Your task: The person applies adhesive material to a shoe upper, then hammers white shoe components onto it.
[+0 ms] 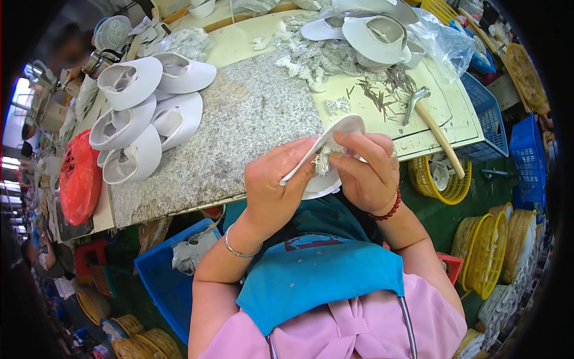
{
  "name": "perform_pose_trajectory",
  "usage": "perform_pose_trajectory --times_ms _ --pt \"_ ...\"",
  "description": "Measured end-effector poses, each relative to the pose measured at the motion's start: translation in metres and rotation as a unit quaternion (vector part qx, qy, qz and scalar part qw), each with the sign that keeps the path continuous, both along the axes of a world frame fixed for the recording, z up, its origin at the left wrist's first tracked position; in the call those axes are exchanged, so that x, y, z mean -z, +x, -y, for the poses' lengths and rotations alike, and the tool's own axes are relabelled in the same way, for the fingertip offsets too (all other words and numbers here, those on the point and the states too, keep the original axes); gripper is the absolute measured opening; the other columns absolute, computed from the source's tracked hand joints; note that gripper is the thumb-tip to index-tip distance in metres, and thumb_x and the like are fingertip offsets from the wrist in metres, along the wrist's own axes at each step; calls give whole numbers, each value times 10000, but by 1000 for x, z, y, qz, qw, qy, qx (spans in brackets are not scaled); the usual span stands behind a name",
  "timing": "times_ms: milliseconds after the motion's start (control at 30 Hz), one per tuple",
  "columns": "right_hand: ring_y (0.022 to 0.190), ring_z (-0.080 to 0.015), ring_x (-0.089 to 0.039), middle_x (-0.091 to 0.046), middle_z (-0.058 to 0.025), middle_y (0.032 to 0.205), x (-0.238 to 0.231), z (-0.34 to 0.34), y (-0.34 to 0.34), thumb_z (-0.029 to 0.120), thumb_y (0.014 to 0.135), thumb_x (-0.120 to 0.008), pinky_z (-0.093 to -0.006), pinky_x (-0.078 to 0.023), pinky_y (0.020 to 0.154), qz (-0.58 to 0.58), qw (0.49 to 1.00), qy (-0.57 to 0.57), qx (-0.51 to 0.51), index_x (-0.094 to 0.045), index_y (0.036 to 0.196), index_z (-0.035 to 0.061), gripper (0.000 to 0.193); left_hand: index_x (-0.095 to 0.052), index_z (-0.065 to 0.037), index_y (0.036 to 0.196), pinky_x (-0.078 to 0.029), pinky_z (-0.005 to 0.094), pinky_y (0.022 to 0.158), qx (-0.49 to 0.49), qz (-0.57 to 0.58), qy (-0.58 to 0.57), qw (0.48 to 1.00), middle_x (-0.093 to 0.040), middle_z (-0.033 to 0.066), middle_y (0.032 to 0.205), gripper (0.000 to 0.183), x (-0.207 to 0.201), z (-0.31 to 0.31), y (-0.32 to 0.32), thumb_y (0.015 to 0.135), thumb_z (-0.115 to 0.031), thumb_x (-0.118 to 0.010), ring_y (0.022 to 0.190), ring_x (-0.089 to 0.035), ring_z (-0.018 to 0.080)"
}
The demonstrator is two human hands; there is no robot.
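Over the near edge of the table, my two hands hold one white shoe-like piece (353, 124), tilted up on its side. My left hand (272, 182) grips its left edge between thumb and fingers. The fingers of my right hand (373, 167) are closed around its right side. White lacy trim (321, 164) shows between the hands, at the right fingertips; whether it is fixed to the piece I cannot tell. Just beyond the hands, a small lacy bow-like piece (338, 106) lies on the table.
Similar white pieces (134, 152) are stacked at the left beside a red plastic bag (81, 176). More white pieces (373, 39) and a lacy heap (305, 60) lie at the back. A hammer (439, 134) overhangs the right edge near thin brown strips (379, 99). A blue crate (167, 281) stands below.
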State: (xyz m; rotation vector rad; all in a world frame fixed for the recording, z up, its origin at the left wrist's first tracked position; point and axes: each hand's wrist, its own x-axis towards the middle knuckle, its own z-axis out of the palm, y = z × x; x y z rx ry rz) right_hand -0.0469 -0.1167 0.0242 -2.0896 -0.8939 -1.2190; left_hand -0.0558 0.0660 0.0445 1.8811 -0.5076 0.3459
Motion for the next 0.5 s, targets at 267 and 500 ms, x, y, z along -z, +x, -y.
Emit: perform_pose_trajectory --times_ms 267,500 --pt "755 -235 -641 -662 -129 981 -8 -9 -12 -78 652 -713 -293 -513 597 -120 985 80 -90 -669 880 34 257 -708 -5 1056 -556 303 734 -25 25 -2 999 -715 168 1015 229 3 0 -5 829 -6 -675 866 -714 258" --pt "769 -247 -652 -667 -136 968 -4 -16 -14 -92 703 -718 -314 -538 633 -164 969 148 -108 -668 895 6 221 -707 2 1043 -551 294 699 -35 18 -20 999 -723 157 972 233 8 -3 -7 811 5 -687 805 -714 226"
